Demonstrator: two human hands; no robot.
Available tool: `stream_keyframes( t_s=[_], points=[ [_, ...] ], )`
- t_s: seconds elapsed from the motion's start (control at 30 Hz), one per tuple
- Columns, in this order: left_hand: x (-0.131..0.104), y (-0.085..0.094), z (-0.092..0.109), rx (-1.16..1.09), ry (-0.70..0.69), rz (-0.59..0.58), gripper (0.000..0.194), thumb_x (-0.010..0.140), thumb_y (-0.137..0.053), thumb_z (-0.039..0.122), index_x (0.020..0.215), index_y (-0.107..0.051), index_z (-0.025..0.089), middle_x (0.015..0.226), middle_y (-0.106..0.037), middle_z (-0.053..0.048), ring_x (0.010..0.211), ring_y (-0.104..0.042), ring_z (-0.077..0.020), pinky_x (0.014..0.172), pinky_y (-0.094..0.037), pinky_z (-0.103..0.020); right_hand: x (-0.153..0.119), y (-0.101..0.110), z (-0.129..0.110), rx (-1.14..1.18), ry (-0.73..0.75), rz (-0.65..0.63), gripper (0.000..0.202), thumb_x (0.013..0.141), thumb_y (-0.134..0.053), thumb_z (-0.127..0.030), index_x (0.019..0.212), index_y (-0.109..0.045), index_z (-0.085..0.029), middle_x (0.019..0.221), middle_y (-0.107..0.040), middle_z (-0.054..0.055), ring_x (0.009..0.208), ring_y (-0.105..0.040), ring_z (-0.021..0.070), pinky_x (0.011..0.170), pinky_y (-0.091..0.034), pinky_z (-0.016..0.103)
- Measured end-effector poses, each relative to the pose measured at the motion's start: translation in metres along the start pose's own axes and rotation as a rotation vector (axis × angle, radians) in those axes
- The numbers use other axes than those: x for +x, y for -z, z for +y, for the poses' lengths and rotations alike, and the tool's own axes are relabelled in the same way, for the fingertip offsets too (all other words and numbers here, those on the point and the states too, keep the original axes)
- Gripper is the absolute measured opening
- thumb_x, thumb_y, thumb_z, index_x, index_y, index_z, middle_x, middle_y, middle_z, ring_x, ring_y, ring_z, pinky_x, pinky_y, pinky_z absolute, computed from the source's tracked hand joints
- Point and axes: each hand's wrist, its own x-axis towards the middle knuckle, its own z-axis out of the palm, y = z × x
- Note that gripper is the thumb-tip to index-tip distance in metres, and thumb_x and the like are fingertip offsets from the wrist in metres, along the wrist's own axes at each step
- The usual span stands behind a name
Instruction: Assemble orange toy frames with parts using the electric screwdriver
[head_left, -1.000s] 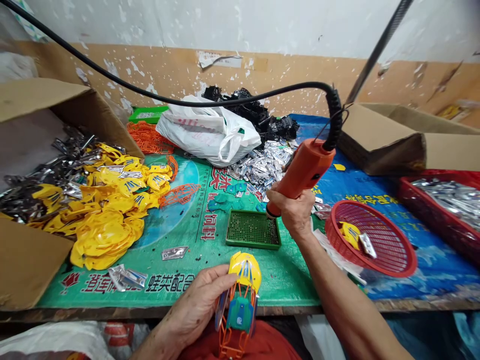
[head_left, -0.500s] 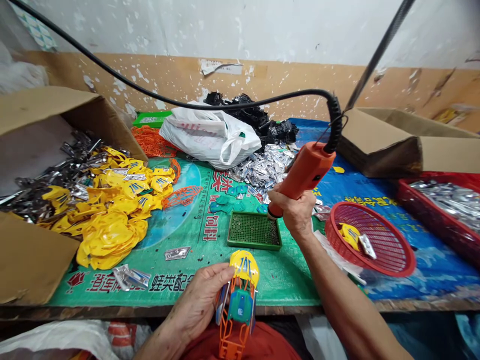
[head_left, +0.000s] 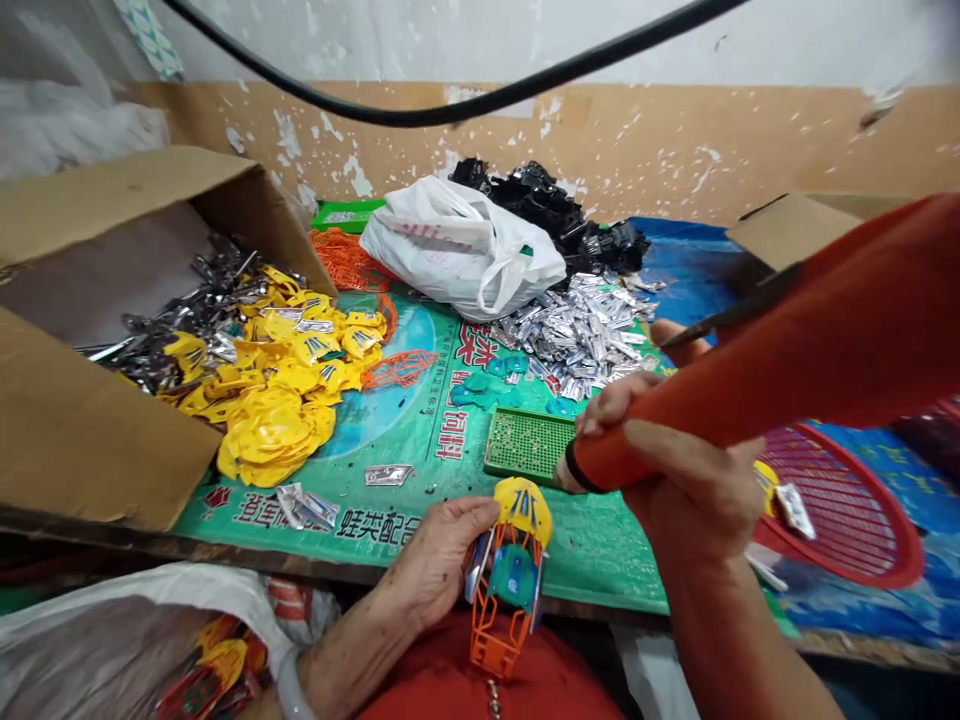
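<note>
My left hand [head_left: 442, 550] is closed on a toy car body [head_left: 511, 580] with a yellow hood, an orange frame and a teal middle, held at the table's front edge. My right hand [head_left: 690, 470] is wrapped round an orange electric screwdriver [head_left: 750, 370], which slants from the upper right down to the left. Its tip points toward the near right corner of a green perforated screw tray [head_left: 529, 445]. Whether a screw sits on the tip cannot be made out. Teal parts [head_left: 487, 380] lie behind the tray.
Yellow parts [head_left: 277, 420] spill from a cardboard box [head_left: 97, 420] at left. Silver pieces [head_left: 585, 330], a white plastic bag [head_left: 457, 245] and black parts [head_left: 540, 200] lie at the back. A red basket [head_left: 900, 540] stands at right. A black cable [head_left: 420, 115] hangs overhead.
The screwdriver has swung from near upright to a low slant, coming closer to the camera with my right hand. My left hand still holds the toy car body. The view has shifted.
</note>
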Motion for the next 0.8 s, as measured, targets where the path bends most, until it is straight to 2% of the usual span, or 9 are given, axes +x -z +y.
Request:
stream_keyframes(
  t_s=[0.13, 0.27, 0.4, 0.7, 0.8],
  points=[
    [0.000, 0.001, -0.002, -0.034, 0.001, -0.016, 0.033, 0.059, -0.082, 0.033, 0.078, -0.070, 0.008, 0.065, -0.067, -0.005, 0.051, -0.056, -0.0106, 0.050, -0.043, -0.021, -0.020, -0.011, -0.003, 0.092, -0.092, -0.131, 0.021, 0.060, -0.076, -0.022, 0.078, -0.064, -0.024, 0.067, -0.060, -0.002, 0.058, -0.057, 0.0157, 0.055, -0.051, 0.034],
    [-0.002, 0.002, -0.002, -0.015, -0.010, -0.043, 0.033, 0.059, -0.081, 0.037, 0.072, -0.069, 0.009, 0.061, -0.064, -0.003, 0.050, -0.054, -0.0104, 0.052, -0.042, -0.023, -0.024, -0.016, 0.003, 0.159, -0.104, -0.155, 0.038, 0.061, -0.076, -0.020, 0.094, -0.060, -0.030, 0.069, -0.061, -0.004, 0.058, -0.057, 0.0149, 0.054, -0.050, 0.032],
    [-0.001, 0.003, -0.003, -0.005, -0.014, -0.040, 0.033, 0.059, -0.081, 0.038, 0.071, -0.069, 0.009, 0.060, -0.064, -0.003, 0.050, -0.054, -0.0105, 0.053, -0.042, -0.023, -0.024, -0.017, 0.007, 0.175, -0.112, -0.156, 0.027, 0.062, -0.078, -0.023, 0.083, -0.062, -0.027, 0.070, -0.061, -0.004, 0.059, -0.058, 0.0142, 0.055, -0.051, 0.031],
    [-0.001, 0.003, -0.004, -0.015, -0.004, -0.051, 0.029, 0.061, -0.080, 0.035, 0.069, -0.067, 0.010, 0.058, -0.059, -0.001, 0.050, -0.054, -0.0101, 0.052, -0.043, -0.023, -0.025, -0.018, 0.014, 0.175, -0.137, -0.167, 0.027, 0.061, -0.079, -0.022, 0.082, -0.062, -0.025, 0.070, -0.061, -0.003, 0.061, -0.058, 0.0145, 0.057, -0.051, 0.032],
    [-0.001, 0.004, -0.003, 0.007, -0.013, -0.066, 0.028, 0.064, -0.078, 0.036, 0.067, -0.066, 0.011, 0.056, -0.057, 0.000, 0.050, -0.054, -0.0105, 0.053, -0.044, -0.024, -0.026, -0.017, 0.018, 0.124, -0.137, -0.185, 0.021, 0.062, -0.077, -0.022, 0.076, -0.062, -0.024, 0.070, -0.059, -0.003, 0.063, -0.058, 0.0148, 0.059, -0.051, 0.033]
  ],
)
